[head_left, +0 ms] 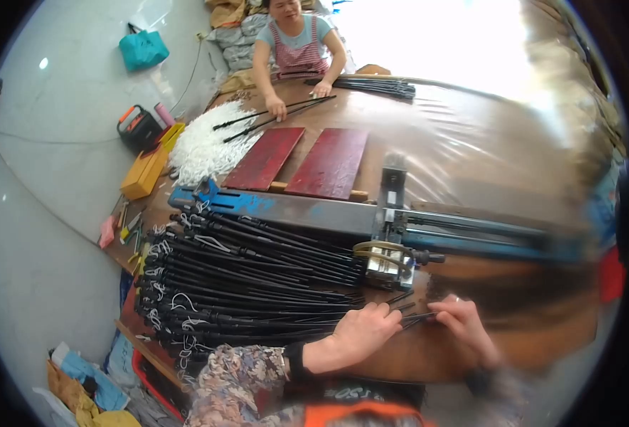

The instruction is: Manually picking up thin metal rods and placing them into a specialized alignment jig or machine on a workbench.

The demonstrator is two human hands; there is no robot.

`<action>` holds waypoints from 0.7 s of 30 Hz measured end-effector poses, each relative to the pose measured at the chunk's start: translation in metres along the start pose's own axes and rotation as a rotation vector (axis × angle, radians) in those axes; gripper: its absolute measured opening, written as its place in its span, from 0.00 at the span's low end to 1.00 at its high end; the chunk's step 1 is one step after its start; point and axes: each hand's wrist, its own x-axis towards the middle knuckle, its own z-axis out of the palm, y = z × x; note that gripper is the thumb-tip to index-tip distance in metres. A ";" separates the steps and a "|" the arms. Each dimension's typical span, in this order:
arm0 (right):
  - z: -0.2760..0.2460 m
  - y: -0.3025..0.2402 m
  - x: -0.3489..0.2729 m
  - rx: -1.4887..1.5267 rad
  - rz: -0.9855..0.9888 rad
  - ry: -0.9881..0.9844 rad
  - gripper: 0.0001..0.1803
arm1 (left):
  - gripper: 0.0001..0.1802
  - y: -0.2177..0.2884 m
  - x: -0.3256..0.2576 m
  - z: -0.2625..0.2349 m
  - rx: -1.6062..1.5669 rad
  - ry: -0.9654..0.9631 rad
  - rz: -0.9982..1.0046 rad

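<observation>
Here the round table [471, 156] carries a long blue rail [286, 210] lying left to right, two red boards [296, 162] beyond it, and a big heap of black rods [250, 277], too many to count, long axes left-right. Near me, my left hand [360, 331] and right hand [464, 324] pinch a few thin rod ends [415, 318] between them.

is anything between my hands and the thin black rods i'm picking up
Nothing visible is in the way. The left hand already rests on the ends of the black rods, and the right hand touches the rod tips. The blue metal jig sits beyond the pile, not between.
</observation>
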 end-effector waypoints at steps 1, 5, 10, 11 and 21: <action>-0.007 0.002 -0.008 -0.150 -0.159 0.068 0.16 | 0.08 0.003 0.010 -0.002 -0.001 -0.007 0.034; -0.018 -0.004 -0.023 -0.472 -0.434 0.251 0.26 | 0.04 0.021 0.061 -0.012 -0.010 -0.194 0.220; -0.099 0.058 -0.053 -0.588 -0.041 0.679 0.29 | 0.11 0.005 0.133 -0.054 0.254 0.056 0.462; -0.112 0.072 -0.072 -0.658 0.037 0.799 0.27 | 0.15 0.007 0.152 -0.063 0.265 0.136 0.509; -0.171 0.101 -0.104 -0.841 -0.051 0.938 0.19 | 0.29 0.035 0.206 -0.020 0.244 -0.147 0.633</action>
